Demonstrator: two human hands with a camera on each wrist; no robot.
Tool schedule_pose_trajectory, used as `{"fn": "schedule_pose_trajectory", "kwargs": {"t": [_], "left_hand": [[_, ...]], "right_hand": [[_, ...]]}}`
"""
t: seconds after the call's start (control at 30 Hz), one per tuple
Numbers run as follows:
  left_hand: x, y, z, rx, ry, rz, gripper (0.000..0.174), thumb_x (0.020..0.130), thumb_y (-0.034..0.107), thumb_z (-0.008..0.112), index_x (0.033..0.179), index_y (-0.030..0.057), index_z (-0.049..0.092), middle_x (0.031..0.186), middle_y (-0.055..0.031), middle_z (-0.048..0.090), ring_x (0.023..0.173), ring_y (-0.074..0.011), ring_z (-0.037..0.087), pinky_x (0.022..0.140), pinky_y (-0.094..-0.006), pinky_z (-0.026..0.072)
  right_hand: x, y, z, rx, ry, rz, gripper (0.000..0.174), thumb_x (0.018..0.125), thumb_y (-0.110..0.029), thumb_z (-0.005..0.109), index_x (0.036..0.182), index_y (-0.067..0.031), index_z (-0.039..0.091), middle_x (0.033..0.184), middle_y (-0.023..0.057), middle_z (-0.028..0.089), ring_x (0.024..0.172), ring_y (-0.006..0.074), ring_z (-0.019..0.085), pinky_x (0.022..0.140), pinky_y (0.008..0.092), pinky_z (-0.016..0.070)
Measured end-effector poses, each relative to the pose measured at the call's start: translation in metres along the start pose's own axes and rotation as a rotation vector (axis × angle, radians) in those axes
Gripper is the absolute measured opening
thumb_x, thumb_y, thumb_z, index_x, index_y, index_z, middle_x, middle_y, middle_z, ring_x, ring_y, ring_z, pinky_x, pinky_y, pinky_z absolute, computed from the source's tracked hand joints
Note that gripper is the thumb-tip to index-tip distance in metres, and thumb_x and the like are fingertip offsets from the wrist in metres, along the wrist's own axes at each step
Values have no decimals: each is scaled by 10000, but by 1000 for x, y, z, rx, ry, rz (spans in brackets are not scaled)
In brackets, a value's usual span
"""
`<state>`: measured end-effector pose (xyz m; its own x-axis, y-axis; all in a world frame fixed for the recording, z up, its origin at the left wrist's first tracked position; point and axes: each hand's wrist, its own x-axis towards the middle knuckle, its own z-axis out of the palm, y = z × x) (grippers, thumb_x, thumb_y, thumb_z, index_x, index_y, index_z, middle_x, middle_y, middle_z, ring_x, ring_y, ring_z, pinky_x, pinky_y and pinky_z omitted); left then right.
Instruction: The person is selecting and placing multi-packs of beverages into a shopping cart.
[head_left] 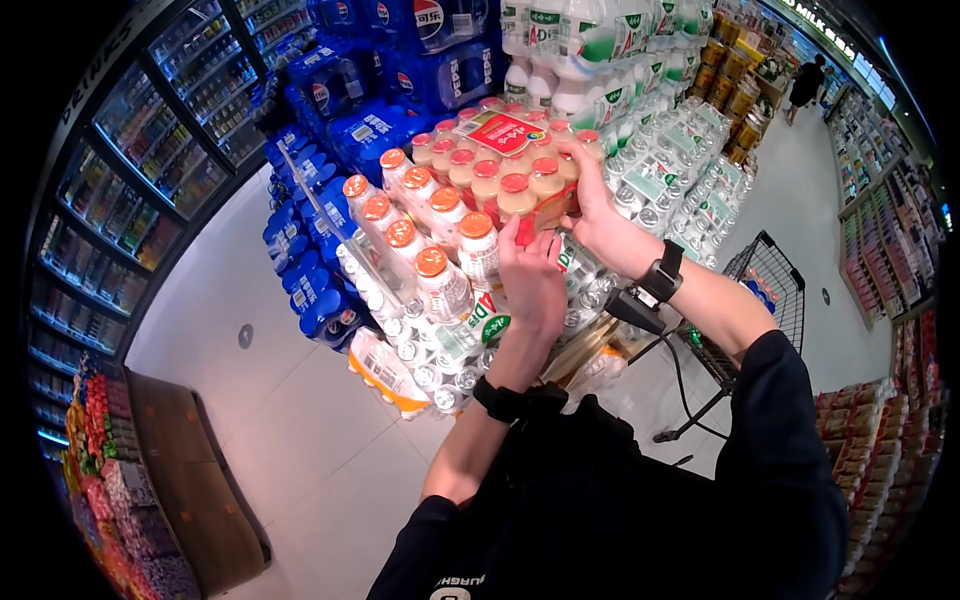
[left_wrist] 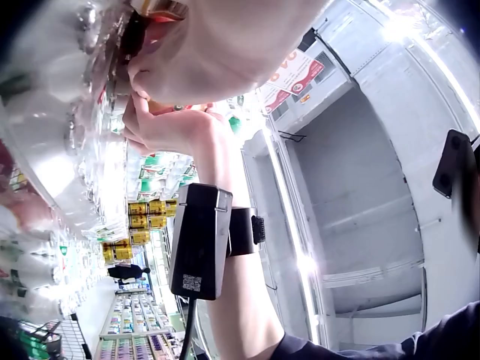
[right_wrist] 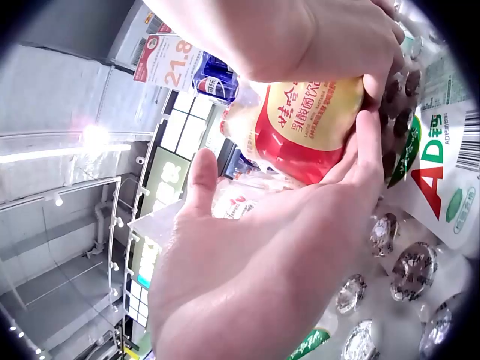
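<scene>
A shrink-wrapped pack of red-capped yogurt drinks (head_left: 515, 183) lies across the top of the stacked bottles in the head view. My right hand (head_left: 597, 212) grips its near right edge, fingers along the upper side and thumb lower down. At the near corner, my left hand (head_left: 535, 290) holds the pack with fingertips against the red label. The right wrist view brings the yellow-and-red label (right_wrist: 307, 127) close, with the left fingers bent at its edge and the left thumb (right_wrist: 199, 184) standing away. Orange-capped bottles (head_left: 430, 265) stand just left of the pack.
Blue Pepsi packs (head_left: 345, 130) and white AD milk packs (head_left: 610, 40) rise behind. More AD bottles (head_left: 680, 170) fill the right side. A shopping cart (head_left: 765, 300) stands at right, a brown display stand (head_left: 190, 470) at lower left. Farther off, a person (head_left: 806, 85) is in the aisle.
</scene>
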<state>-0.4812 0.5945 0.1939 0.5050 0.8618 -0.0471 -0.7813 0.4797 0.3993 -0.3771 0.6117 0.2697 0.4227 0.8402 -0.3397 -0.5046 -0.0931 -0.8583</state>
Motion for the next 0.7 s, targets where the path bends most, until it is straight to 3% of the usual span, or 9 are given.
{"fn": "schedule_pose_trajectory", "kwargs": {"t": [0.1, 0.2, 0.4, 0.5, 0.63, 0.7], "left_hand": [[-3, -2, 17, 38, 39, 104, 672, 949, 461, 478, 1452, 64, 274, 1504, -73, 327, 1405, -270, 278, 1168, -406, 159], [-1, -6, 26, 56, 127, 191, 605, 961, 461, 469, 1408, 78, 333, 1429, -50, 408, 1346, -211, 341, 1161, -393, 155], [6, -9, 30, -23, 76, 285, 558, 980, 455, 452, 1413, 115, 361, 1433, -24, 434, 1352, -173, 364, 1161, -394, 171], [10, -12, 33, -102, 117, 300, 545, 981, 444, 458, 1414, 123, 375, 1438, -13, 446, 1354, -182, 373, 1163, -392, 184], [14, -10, 30, -79, 157, 311, 543, 976, 431, 474, 1410, 117, 383, 1425, -18, 464, 1334, -186, 406, 1148, -385, 242], [23, -11, 24, -81, 87, 345, 528, 975, 427, 473, 1403, 129, 398, 1416, -20, 477, 1314, -191, 436, 1124, -391, 291]], "right_hand": [[9, 1, -2, -8, 2, -3, 551, 754, -544, 635, 1145, -157, 594, 1013, 7, 666, 842, 139, 638, 460, 247, 411], [21, 2, -7, 32, -50, -7, 533, 765, -528, 627, 1136, -147, 597, 998, 13, 668, 800, 145, 646, 421, 238, 395], [27, 2, -14, 16, -9, -7, 558, 770, -510, 623, 1183, -137, 586, 1067, 25, 657, 899, 149, 645, 463, 231, 433], [27, 0, -21, 38, -35, 33, 616, 733, -454, 704, 1246, -147, 556, 1187, 55, 614, 1084, 183, 589, 881, 353, 480], [21, 0, -21, 38, -39, 17, 605, 743, -448, 698, 1249, -158, 540, 1191, 42, 605, 1069, 171, 588, 861, 360, 474], [25, 1, -25, 33, -52, 18, 598, 749, -443, 695, 1254, -167, 532, 1196, 34, 601, 1065, 169, 588, 847, 358, 472]]}}
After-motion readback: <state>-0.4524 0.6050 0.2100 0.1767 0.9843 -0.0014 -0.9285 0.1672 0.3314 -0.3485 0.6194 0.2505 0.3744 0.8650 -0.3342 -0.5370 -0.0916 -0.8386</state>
